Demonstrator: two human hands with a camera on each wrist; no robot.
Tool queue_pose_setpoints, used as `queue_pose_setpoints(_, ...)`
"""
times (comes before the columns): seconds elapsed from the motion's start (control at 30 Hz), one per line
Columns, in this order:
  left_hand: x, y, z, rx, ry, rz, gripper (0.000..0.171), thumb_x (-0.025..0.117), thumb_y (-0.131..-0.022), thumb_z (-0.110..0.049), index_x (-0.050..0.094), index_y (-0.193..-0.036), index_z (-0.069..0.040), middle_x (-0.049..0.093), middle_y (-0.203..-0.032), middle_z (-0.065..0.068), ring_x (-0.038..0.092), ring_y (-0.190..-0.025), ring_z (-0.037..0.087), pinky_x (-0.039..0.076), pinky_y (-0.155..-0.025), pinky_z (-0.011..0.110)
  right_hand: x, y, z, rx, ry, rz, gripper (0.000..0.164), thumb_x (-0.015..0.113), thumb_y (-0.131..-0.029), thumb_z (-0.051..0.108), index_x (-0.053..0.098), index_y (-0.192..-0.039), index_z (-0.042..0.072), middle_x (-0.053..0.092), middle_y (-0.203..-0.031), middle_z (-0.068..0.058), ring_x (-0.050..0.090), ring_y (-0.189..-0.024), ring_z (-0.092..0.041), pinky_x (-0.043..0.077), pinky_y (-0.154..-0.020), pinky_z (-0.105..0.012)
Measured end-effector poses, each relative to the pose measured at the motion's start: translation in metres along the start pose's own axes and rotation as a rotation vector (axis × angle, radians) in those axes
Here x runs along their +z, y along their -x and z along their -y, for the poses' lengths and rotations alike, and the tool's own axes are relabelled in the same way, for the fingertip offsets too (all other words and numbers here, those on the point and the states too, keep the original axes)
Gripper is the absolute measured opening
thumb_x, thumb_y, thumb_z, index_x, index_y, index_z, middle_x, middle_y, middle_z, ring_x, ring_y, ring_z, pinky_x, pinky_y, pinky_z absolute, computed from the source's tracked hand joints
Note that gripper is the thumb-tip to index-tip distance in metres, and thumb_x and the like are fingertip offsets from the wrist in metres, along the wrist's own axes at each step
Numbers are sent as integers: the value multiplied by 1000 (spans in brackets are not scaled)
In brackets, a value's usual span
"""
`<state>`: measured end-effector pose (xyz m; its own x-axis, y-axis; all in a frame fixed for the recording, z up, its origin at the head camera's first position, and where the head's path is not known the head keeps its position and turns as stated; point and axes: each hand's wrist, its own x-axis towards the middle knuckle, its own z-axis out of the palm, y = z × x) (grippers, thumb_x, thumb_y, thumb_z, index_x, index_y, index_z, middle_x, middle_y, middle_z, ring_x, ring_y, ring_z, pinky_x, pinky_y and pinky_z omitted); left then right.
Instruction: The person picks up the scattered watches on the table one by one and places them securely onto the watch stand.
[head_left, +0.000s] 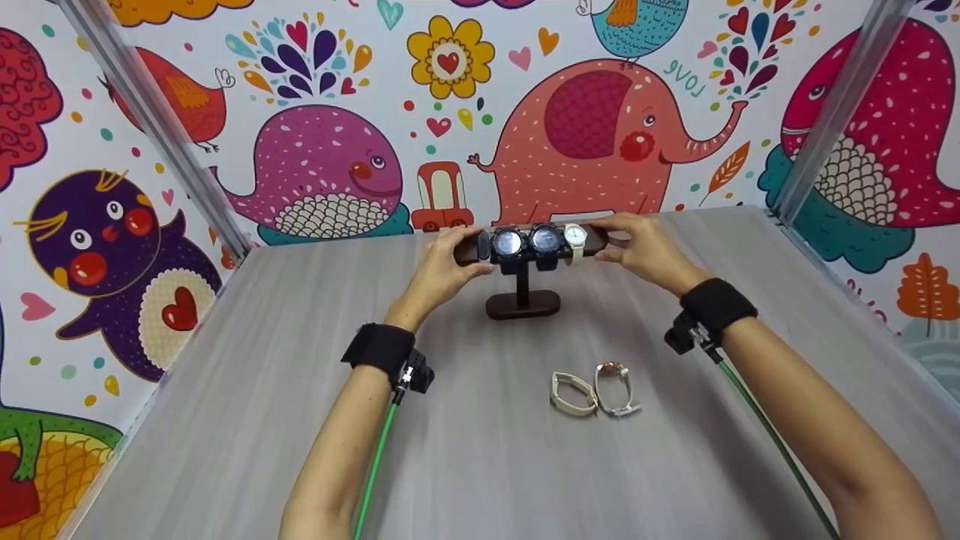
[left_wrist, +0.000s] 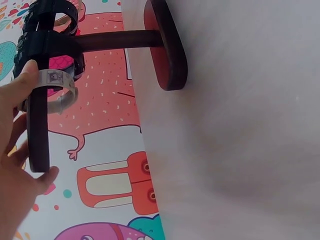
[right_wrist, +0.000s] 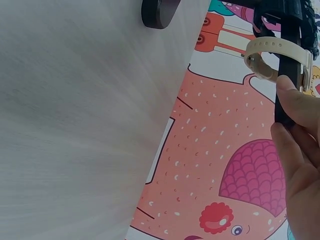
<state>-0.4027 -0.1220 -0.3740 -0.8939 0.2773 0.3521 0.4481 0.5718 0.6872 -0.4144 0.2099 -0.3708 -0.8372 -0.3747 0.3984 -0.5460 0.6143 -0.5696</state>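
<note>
A dark brown T-shaped watch stand (head_left: 523, 304) is in front of me near the back of the table, with several watches strapped along its bar. Among them are a watch with a bright round face (head_left: 508, 242), one with a dark face (head_left: 545, 240) and a white watch (head_left: 576, 237) at the right. My left hand (head_left: 437, 274) grips the bar's left end, thumb and fingers on it. The other end is pinched by my right hand (head_left: 651, 251), close beside the pale strap (right_wrist: 280, 46) in the right wrist view.
On the table (head_left: 300, 420), nearer to me, lie a beige-strapped watch (head_left: 576, 410) and a watch with a rose-gold case (head_left: 613, 367), side by side. A cartoon-printed wall (head_left: 450, 135) stands right behind the stand. Green cables trail from both wristbands.
</note>
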Motion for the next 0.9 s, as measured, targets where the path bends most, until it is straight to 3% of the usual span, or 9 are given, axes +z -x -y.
queue_pose_setpoints(0.2, -2, 7, -7, 11, -27, 3, 68, 78, -88, -21, 49, -148, -9, 46, -155, 14, 27, -153, 32, 24, -126, 52, 0, 4, 0, 9, -22, 11, 60, 81, -82, 5, 58, -138, 1, 60, -129, -21, 59, -119, -35, 53, -101, -51)
queue_pose_setpoints(0.33, -2, 15, -14, 66, -44, -70, 62, 74, -91, -17, 49, -147, -3, 44, -156, 16, 28, -153, 33, 23, -125, 56, 2, 11, 4, 54, -86, -2, 67, 80, -82, 2, 51, -142, -3, 48, -138, -26, 50, -129, -41, 48, -105, -54)
queue_pose_setpoints(0.43, 0, 22, -22, 135, -56, -128, 56, 71, -92, -14, 52, -142, 2, 47, -154, 19, 32, -151, 35, 26, -123, 58, 2, 20, 8, 84, -111, -75, 68, 79, -82, 0, 49, -143, -4, 43, -137, -27, 48, -130, -42, 48, -106, -55)
queue_pose_setpoints(0.57, 4, 31, -39, 219, -39, -141, 54, 70, -90, -10, 54, -139, 6, 51, -148, 22, 38, -146, 39, 29, -122, 57, -2, 33, 17, 101, -97, -154, 68, 79, -82, 0, 50, -143, -2, 45, -136, -26, 51, -128, -41, 51, -103, -54)
queue_pose_setpoints(0.63, 8, 37, -47, 242, -23, -104, 54, 70, -90, -8, 53, -139, 7, 52, -146, 23, 41, -143, 39, 32, -121, 55, -2, 41, 23, 103, -93, -145, 67, 80, -82, 1, 51, -142, -3, 46, -134, -26, 52, -128, -41, 52, -102, -53)
queue_pose_setpoints(0.77, 16, 53, -62, 240, -16, 48, 57, 70, -90, -9, 51, -141, 7, 51, -145, 22, 47, -138, 37, 40, -117, 49, 3, 58, 36, 96, -103, -61, 63, 81, -82, 3, 53, -138, -6, 49, -129, -26, 53, -126, -41, 52, -101, -52)
queue_pose_setpoints(0.9, 27, 71, -74, 146, -76, 260, 68, 70, -92, -17, 39, -150, 2, 42, -154, 19, 44, -142, 33, 37, -120, 42, 18, 74, 49, 62, -116, 59, 64, 82, -79, 4, 54, -136, -6, 50, -133, -26, 55, -126, -45, 53, -101, -50)
